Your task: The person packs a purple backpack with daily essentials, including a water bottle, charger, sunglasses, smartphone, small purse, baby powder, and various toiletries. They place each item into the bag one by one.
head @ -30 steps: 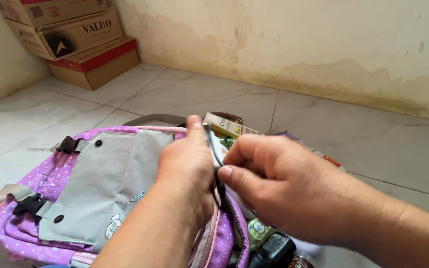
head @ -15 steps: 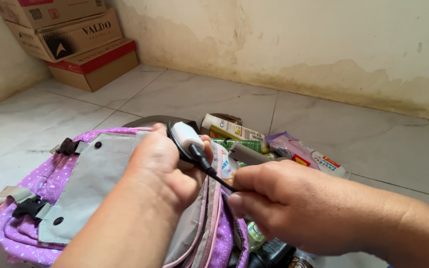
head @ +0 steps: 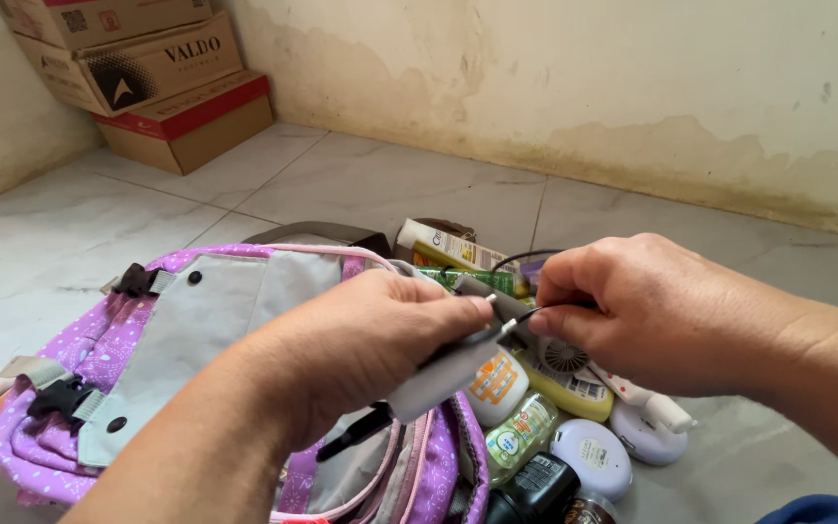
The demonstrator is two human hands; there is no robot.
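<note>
- I read the left hand (head: 370, 340) as clamped: thumb and fingertips pinch a grey pouch (head: 443, 374) by its upper end, just above the open purple backpack (head: 99, 359).
- The right hand (head: 652, 311) is pinched shut on a thin black cable (head: 521, 257); its metal plug tip (head: 508, 327) shows at the fingertips.
- Key relation: the pouch lies directly left of the right fingertips, touching or almost touching the plug tip. I cannot tell whether the tip is already inside the pouch mouth.
- The pouch's long axis runs diagonally, from the fingertips down toward the backpack opening.
- Both hands meet at the pouch's upper end; the left holds the pouch, the right is the nearer to the cable.
- Below the right fingers lie small bottles and jars, among them a white round case (head: 591, 456) and a small yellow fan (head: 564, 374).
- Change from half a second ago: the left hand has dropped lower and now holds the grey pouch out in view; the right hand has risen and closed in to meet it.
</note>
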